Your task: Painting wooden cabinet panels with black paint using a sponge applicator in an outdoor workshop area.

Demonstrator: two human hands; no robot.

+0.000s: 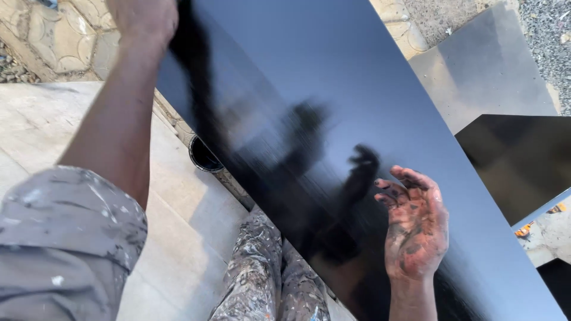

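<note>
Where gravel borders tiles, glossy black panel (pixel 369 107).

my left hand (pixel 143 18) is far out ahead, arm stretched nearly straight, sleeve rolled above the elbow, fingers cut off by the frame edge. my right hand (pixel 416 229) sits much nearer to me, palm up, dark-stained fingers (pixel 395 187) curled loosely inward, gripping nothing.
</note>
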